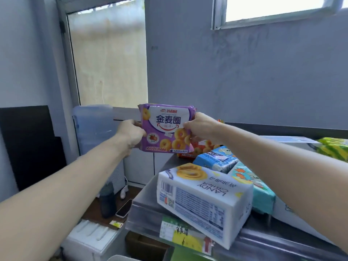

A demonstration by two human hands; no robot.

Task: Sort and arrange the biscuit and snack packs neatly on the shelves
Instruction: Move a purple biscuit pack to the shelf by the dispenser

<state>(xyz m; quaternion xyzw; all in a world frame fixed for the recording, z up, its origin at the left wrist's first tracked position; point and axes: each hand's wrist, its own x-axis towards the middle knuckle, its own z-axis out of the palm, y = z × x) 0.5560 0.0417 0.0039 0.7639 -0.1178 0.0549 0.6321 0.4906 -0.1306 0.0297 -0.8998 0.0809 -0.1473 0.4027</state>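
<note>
Both hands point(131, 133) grip 金麦圈 pack point(165, 129).

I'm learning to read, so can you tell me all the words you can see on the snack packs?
"金麦圈": big letters on the purple pack.
"达利园": brand at the top of the same pack.
"LANDY": upside down on the white box.
Fine print and barcode numbers on the white box: too small to read.
Lettering on the blue pack: too blurred to read.

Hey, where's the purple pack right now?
Head view, centre: the purple pack is held upright in the air, left hand on its left edge, right hand on its right, just above the orange pack at the far end of the shelf.
</note>
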